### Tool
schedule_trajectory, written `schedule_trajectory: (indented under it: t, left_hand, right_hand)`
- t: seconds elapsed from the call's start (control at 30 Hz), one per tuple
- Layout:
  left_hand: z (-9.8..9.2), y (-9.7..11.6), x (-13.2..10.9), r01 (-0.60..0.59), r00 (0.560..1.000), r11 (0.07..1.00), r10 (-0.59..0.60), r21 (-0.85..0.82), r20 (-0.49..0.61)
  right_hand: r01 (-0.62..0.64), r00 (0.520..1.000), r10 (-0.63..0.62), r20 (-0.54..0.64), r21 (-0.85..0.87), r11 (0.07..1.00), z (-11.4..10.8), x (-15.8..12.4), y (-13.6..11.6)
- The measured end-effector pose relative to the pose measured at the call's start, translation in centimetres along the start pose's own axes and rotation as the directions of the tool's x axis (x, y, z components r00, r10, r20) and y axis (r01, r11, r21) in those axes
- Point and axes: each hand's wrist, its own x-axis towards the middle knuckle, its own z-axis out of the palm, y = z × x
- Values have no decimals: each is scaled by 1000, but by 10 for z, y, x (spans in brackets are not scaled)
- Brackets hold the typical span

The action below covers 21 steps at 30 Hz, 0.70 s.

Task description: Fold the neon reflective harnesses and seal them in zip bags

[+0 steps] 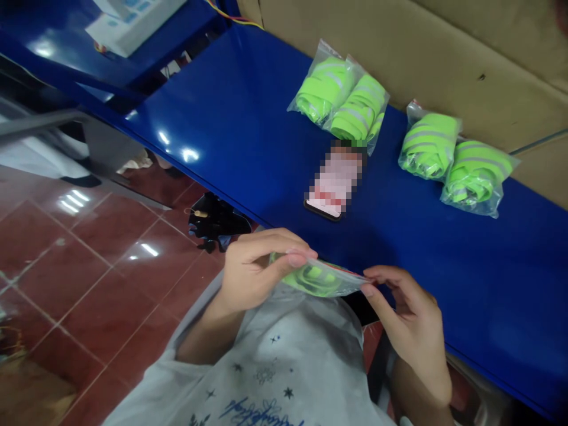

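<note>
A clear zip bag [328, 281] with a rolled neon-green strap inside is held over my lap, close to the table's near edge. My left hand [260, 266] pinches the left end of the bag's top between thumb and fingers. At the opposite corner, my right hand [410, 313] grips the same top edge with thumb and fingertips. A red line runs along that edge. Whether the seal is closed cannot be made out. Part of the green strap is hidden behind my left fingers.
On the blue table [213, 118] lie a phone [335, 183] with a lit, blurred screen and several bagged green reflective straps [430, 145]. Brown cardboard [399, 53] stands along the far side. A white device [133, 26] sits on another blue surface at upper left.
</note>
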Motion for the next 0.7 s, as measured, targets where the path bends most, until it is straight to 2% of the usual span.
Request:
schedule_trajectory:
  t: [0.13,0.27,0.33,0.43,0.53,0.7]
  left_hand:
    - [-3,3,1,7,1000,1000,-7,-26,1]
    - [-8,7,5,-19,1000,983,17,183,8]
    - [-8,7,5,-7,1000,979,3,202,21]
    - [-4,5,0,75,997,995,-73,71,-29]
    - [2,2,-4,114,990,992,-118,-60,-81]
    - [8,2,-7,175,984,973,-171,-149,43]
  right_hand:
    - [40,999,-40,35,12,999,-1,-2,-4]
    - [159,987,-159,12,40,987,0,-1,-3]
    - [175,984,-176,20,50,983,0,1,0]
    - [154,985,-159,73,72,986,0,2,2]
    - [166,984,-172,51,91,982,3,1,3]
    - [221,975,-215,-56,115,969,8,0,5]
